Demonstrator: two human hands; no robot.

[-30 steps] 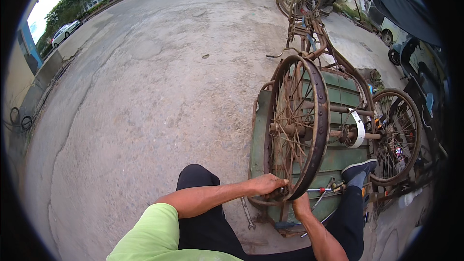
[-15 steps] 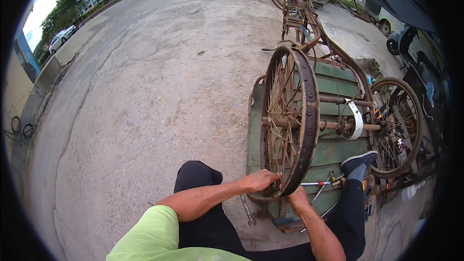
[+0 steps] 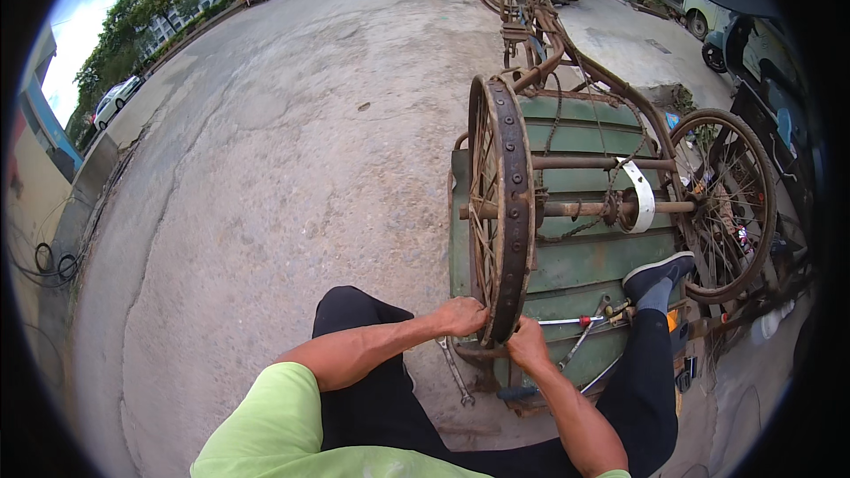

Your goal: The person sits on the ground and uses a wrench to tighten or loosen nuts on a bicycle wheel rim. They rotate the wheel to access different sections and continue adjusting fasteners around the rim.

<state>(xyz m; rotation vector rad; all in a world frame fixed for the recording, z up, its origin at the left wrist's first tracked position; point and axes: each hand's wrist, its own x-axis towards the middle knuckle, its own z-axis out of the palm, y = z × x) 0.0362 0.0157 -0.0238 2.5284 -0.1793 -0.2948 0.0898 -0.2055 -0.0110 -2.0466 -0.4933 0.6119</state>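
Observation:
A rusty cargo tricycle (image 3: 571, 164) lies upside down with its wheels in the air. Its near wheel (image 3: 511, 204) is seen almost edge-on, with a dark, studded band round the rim and no tyre visible. At the wheel's lower end, my left hand (image 3: 463, 316) is closed on the rim from the left. My right hand (image 3: 529, 343) grips the same stretch from the right, its fingertips partly hidden. My shoe (image 3: 657, 273) rests on the green slatted bed (image 3: 580, 258).
An open-end wrench (image 3: 456, 372) lies on the concrete beside the bed. Several tools, among them a red-handled one (image 3: 589, 320), are on the bed. The other rear wheel (image 3: 724, 204) has a tyre. A scooter (image 3: 730, 44) stands far right; a white car (image 3: 115, 102) is far left.
The near wheel now shows more edge-on, its studded band facing me more fully. Both hands sit slightly farther left and higher in the picture. My view has shifted a little too.

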